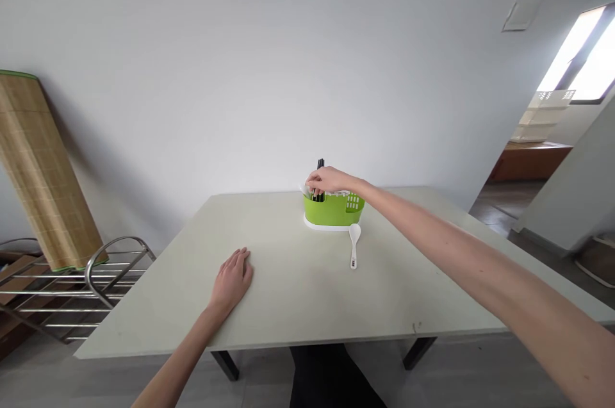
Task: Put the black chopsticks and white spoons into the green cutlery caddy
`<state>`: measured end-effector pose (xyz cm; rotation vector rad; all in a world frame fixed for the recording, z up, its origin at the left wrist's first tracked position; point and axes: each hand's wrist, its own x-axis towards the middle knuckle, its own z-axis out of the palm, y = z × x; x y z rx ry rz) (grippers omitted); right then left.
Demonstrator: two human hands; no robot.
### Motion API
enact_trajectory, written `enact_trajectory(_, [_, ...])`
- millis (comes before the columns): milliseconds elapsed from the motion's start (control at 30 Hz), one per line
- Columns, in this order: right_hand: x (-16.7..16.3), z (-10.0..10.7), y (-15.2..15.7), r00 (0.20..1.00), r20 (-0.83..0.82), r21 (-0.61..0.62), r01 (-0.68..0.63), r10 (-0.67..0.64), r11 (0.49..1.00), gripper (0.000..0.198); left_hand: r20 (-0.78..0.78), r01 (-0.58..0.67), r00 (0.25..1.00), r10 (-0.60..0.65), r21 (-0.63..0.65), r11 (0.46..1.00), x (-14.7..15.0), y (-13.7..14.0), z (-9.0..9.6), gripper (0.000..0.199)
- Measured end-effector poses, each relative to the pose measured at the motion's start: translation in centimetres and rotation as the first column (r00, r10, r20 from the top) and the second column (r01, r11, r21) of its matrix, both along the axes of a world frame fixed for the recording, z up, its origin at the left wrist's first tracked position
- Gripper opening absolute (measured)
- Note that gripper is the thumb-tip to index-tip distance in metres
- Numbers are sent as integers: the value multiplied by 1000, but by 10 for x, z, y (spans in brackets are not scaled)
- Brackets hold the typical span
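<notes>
From the head view, the right hand (328, 180) reaches out over the green caddy (334, 208), which stands on the far middle of the table (288, 286). Its fingers are curled around something at the caddy's left end, where dark utensils (319, 168) stick up above the knuckles; whether the grip is on those dark pieces or on a pale item beside them cannot be told. The caddy sits on a white base, with slotted openings on its right wall. Just in front of the caddy, toward the person, a white spoon (354, 243) lies flat on the table, bowl nearest the caddy and handle pointing away from it, apart from both hands. The left hand (233, 278) rests well left of the caddy and nearer the person, palm down and flat, fingers together, holding nothing. Far left of the caddy, off the table, a metal rack (72, 286) stands with a bamboo mat (41, 164) leaning against the wall behind it.
</notes>
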<state>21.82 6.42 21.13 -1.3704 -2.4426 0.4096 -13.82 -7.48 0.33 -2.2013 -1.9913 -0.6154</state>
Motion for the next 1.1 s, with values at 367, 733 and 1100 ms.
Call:
enact_trajectory(367, [84,-49,-59,966,223,-240,188,-135,952,16,-42,-11,999,10,-22,1000,0,0,5,47])
enact_trajectory(733, [50,-148,-52,793,172,-264,608,-584,749,42,-83,-38,996,36,-21,999,0,-2,2,46])
enact_trajectory(1100, [25,-80,-60,922,-210,-160,296,-326,942,4,-69,-33,997,33,-3,999,1,-1,2,44])
